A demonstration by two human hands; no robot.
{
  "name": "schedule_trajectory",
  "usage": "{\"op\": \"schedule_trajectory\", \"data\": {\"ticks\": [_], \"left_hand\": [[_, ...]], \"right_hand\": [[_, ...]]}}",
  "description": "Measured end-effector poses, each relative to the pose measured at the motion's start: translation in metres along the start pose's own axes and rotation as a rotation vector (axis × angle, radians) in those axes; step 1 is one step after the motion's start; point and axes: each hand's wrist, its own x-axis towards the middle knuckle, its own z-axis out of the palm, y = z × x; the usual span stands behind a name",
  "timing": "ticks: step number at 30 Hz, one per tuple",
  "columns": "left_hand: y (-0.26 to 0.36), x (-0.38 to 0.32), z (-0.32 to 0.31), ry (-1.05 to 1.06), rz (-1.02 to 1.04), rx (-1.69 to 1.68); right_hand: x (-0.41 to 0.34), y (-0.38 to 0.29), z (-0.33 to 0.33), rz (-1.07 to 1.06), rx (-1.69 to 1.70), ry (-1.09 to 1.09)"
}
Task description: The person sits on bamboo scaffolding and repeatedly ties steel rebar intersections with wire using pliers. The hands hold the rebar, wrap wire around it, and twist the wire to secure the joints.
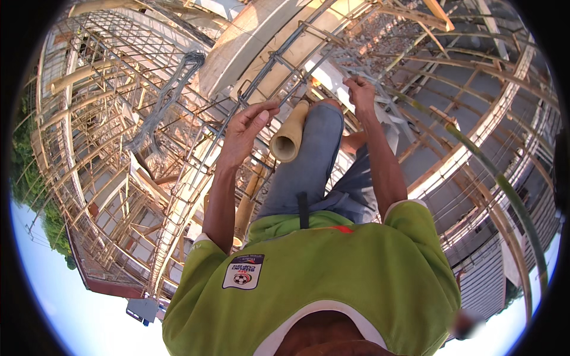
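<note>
My left hand (247, 126) is beside a rebar cage (277, 58), thumb and fingers close together. Whether a thin wire lies between them is too small to tell. My right hand (360, 92) is raised to the right of the cage, its fingers curled inward; anything it may pinch is not discernible. A bamboo pole (285, 147) points its hollow end at me, alongside my bent leg in blue trousers (296, 178). Left of the cage, a bundle of grey tie wire (171, 100) lies draped over the steel bars.
Timber formwork boards (249, 49) run beneath the cage. Bamboo scaffolding (89, 102) and more rebar spread out on the left. A long green bamboo pole (498, 178) curves along the right. Broken rubble (360, 44) shows far below.
</note>
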Motion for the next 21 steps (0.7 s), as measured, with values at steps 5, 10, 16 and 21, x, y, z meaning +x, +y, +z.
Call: {"op": "schedule_trajectory", "data": {"ticks": [5, 10, 16, 21], "left_hand": [[-0.013, 0.076, 0.027, 0.312, 0.103, 0.198], [-0.039, 0.124, 0.028, 0.136, -0.121, -0.39], [-0.059, 0.133, 0.041, 0.277, 0.116, -0.242], [-0.06, 0.132, 0.044, 0.298, 0.156, -0.278]], "right_hand": [[-0.035, -0.038, 0.057, -0.247, -0.107, -0.257], [-0.018, -0.032, 0.07, -0.269, -0.236, -0.433], [-0.019, -0.036, 0.07, -0.401, -0.255, -0.392], [-0.026, -0.037, 0.067, -0.036, -0.024, -0.516]]}}
